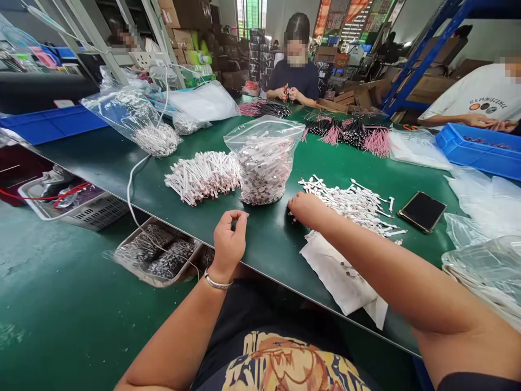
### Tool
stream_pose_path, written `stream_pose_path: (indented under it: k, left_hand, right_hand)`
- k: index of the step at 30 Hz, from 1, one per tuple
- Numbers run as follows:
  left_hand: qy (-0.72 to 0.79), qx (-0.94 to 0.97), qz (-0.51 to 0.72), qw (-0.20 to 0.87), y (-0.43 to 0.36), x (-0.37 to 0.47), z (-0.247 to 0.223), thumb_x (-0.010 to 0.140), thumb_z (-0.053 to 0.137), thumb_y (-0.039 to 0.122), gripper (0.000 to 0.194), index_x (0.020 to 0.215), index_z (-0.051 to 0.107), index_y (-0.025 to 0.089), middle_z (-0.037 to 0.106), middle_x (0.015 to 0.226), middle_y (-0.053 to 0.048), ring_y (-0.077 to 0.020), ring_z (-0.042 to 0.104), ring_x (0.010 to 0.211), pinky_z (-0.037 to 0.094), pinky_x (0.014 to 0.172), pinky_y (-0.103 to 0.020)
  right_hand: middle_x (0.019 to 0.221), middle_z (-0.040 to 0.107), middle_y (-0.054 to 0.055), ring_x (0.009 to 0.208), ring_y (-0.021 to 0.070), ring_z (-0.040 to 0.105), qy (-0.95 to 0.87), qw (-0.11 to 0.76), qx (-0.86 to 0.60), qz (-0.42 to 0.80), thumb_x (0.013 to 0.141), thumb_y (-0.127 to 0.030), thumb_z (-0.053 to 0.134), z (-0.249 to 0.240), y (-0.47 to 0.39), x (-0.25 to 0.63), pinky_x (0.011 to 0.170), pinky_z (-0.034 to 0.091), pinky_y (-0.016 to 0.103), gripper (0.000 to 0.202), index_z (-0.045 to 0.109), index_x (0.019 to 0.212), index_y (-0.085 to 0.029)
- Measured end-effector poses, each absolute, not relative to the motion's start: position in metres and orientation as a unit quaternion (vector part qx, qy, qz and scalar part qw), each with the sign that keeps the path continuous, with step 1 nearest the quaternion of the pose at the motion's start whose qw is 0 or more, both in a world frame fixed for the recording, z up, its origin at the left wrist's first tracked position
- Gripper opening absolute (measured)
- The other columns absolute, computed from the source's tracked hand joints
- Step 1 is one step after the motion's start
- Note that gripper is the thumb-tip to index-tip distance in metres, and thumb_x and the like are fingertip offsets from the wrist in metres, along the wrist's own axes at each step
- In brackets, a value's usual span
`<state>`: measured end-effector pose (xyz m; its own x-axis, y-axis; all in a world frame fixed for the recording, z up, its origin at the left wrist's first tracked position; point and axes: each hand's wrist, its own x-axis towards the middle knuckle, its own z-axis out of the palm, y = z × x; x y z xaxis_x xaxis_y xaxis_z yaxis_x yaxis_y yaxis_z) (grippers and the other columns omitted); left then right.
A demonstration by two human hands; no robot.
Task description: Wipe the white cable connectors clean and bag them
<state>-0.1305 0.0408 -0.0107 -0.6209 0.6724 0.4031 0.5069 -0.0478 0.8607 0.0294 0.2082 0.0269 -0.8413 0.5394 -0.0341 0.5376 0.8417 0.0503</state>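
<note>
My left hand (230, 239) is at the table's near edge, its thumb and fingertips pressed together; anything between them is too small to make out. My right hand (304, 209) reaches to the left edge of a loose pile of white pieces (354, 203), fingers curled down and their tips hidden. Between and beyond my hands a clear zip bag (266, 163) stands upright, full of small white and pinkish parts. Left of the bag lies a stacked heap of white strips (203, 176). A white sheet (340, 277) with a few small pieces on it lies beneath my right forearm.
A phone (422, 212) lies right of the loose pile. Pink and black wire bundles (350, 133) lie farther back, near a blue tray (480, 149). A white cable (131, 190) hangs over the left table edge (163, 217). Two people sit across the table and at the right.
</note>
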Motion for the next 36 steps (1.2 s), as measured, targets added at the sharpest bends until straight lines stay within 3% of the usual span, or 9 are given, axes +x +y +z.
stream_pose_path:
  k: [5,7,9,12,14,18,25,36]
  left_hand:
    - [0.660,0.449,0.598,0.065,0.041,-0.127,-0.012,0.088,0.053,0.031,0.015,0.089,0.060,0.018,0.065,0.089,-0.003,-0.0145,0.060,0.083,0.046,0.081,-0.028]
    - [0.628,0.482,0.604,0.096,0.039,-0.120,-0.008,0.085,0.058,0.030,0.016,0.096,0.059,0.018,0.065,0.092,-0.004,-0.0140,0.060,0.083,0.048,0.080,-0.028]
    - [0.586,0.534,0.584,0.175,0.035,-0.109,-0.002,0.080,0.065,0.029,0.031,0.109,0.056,0.021,0.064,0.098,-0.005,-0.0144,0.061,0.084,0.049,0.077,-0.028]
    - [0.535,0.586,0.522,0.313,0.027,-0.087,0.005,0.074,0.073,0.029,0.053,0.121,0.050,0.024,0.064,0.102,-0.006,-0.0156,0.062,0.083,0.049,0.069,-0.026]
    - [0.524,0.571,0.513,0.368,0.024,-0.073,0.006,0.077,0.070,0.030,0.042,0.116,0.056,0.023,0.066,0.096,-0.005,-0.0153,0.062,0.079,0.049,0.067,-0.026]
    - [0.537,0.501,0.552,0.394,0.019,-0.057,0.000,0.082,0.064,0.029,0.017,0.095,0.065,0.019,0.067,0.085,-0.003,-0.0141,0.061,0.075,0.049,0.069,-0.026]
    - [0.553,0.508,0.523,0.403,0.009,-0.061,0.001,0.081,0.066,0.029,0.020,0.099,0.065,0.020,0.063,0.080,-0.002,-0.0111,0.055,0.070,0.045,0.065,-0.023]
    - [0.508,0.484,0.523,0.484,0.005,-0.056,0.008,0.079,0.070,0.024,0.020,0.098,0.065,0.022,0.062,0.079,0.001,-0.0072,0.053,0.068,0.044,0.062,-0.017]
  right_hand:
    - [0.095,0.068,0.015,0.094,0.0250,0.061,0.927,-0.086,0.365,-0.028,0.086,-0.009,0.040,0.038,0.197,0.057,0.077,0.045,0.036,0.025,0.059,0.101,-0.013]
    - [0.092,0.069,0.011,0.087,0.0210,0.064,0.866,-0.199,0.417,-0.191,0.089,-0.021,0.043,0.043,0.179,0.069,0.075,0.048,0.035,0.018,0.053,0.103,-0.016]
    - [0.084,0.070,0.005,0.080,0.0182,0.067,0.728,-0.294,0.422,-0.454,0.084,-0.031,0.056,0.045,0.154,0.079,0.073,0.050,0.033,0.021,0.048,0.099,-0.019]
    - [0.084,0.072,0.003,0.082,0.0167,0.069,0.542,-0.314,0.389,-0.676,0.072,-0.033,0.071,0.044,0.117,0.089,0.075,0.052,0.031,0.037,0.046,0.096,-0.021]
    - [0.085,0.072,0.002,0.080,0.0150,0.069,0.487,-0.310,0.386,-0.720,0.070,-0.031,0.074,0.040,0.099,0.094,0.073,0.053,0.028,0.040,0.047,0.097,-0.021]
    - [0.084,0.072,0.001,0.074,0.0112,0.068,0.443,-0.310,0.393,-0.744,0.071,-0.027,0.075,0.030,0.083,0.101,0.070,0.052,0.024,0.038,0.049,0.098,-0.021]
    - [0.076,0.069,0.000,0.072,0.0118,0.065,0.565,-0.348,0.407,-0.627,0.074,-0.031,0.073,0.021,0.075,0.124,0.066,0.051,0.023,0.023,0.063,0.092,-0.019]
    - [0.084,0.071,0.002,0.077,0.0147,0.065,0.639,-0.324,0.410,-0.565,0.078,-0.030,0.071,0.010,0.066,0.139,0.072,0.050,0.028,0.020,0.068,0.095,-0.021]
